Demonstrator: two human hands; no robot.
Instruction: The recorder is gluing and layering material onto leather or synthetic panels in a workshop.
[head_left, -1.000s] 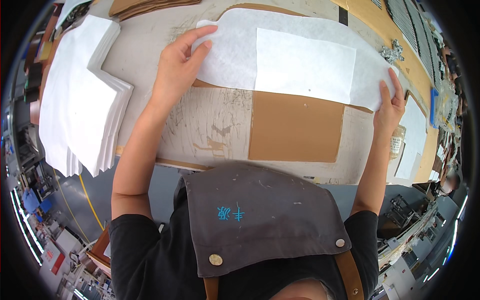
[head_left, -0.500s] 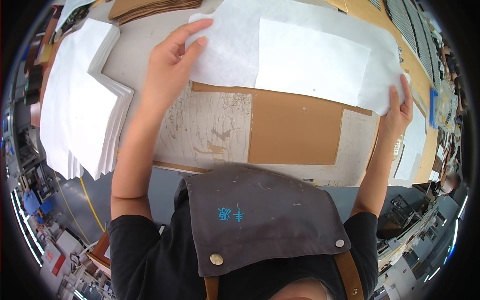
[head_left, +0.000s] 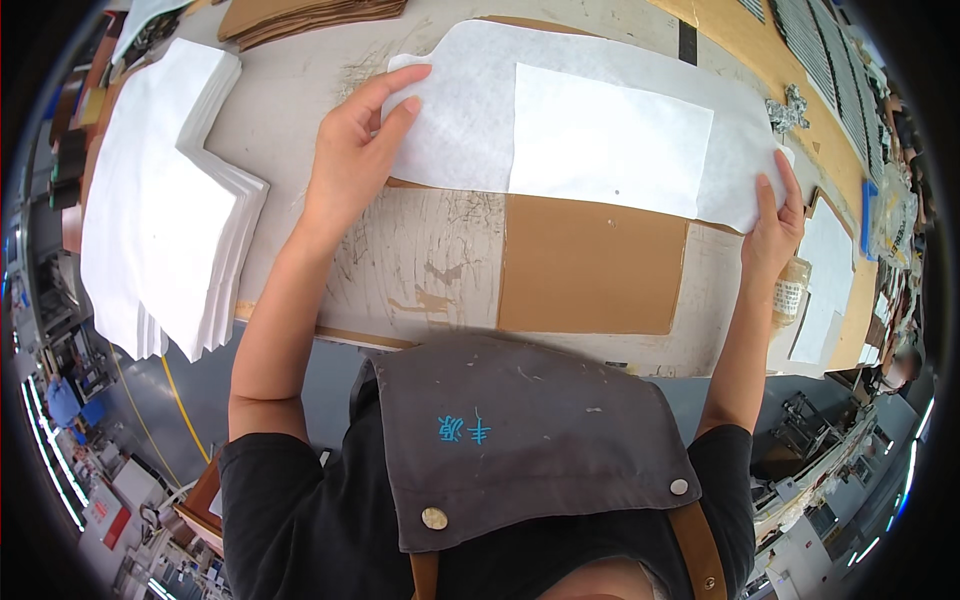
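Note:
A wide white sheet (head_left: pixel 450 120) with rounded ends, paper or thin fabric, is spread over a brown panel (head_left: pixel 592 265). A brighter white rectangle (head_left: pixel 610 135) lies on the middle of the sheet. My left hand (head_left: pixel 362 155) holds the sheet's left end between thumb and fingers. At its right end, my right hand (head_left: pixel 775 222) grips the edge, with the fingers partly behind it. The upper part of the panel is mostly hidden under the sheet. Its brown lower part reaches toward me on the scuffed grey table (head_left: pixel 420 260).
A thick stack of white sheets (head_left: pixel 150 190) overhangs the table at the left. Brown sheets (head_left: pixel 300 18) are piled at the far left. A crumpled silvery piece (head_left: pixel 788 108) and a roll of tape (head_left: pixel 790 292) lie at the right, near white papers (head_left: pixel 825 290).
Both hands have brought the white sheet a little nearer to me. My right hand has also shifted left, and the brown panel's far edge now shows beyond the sheet.

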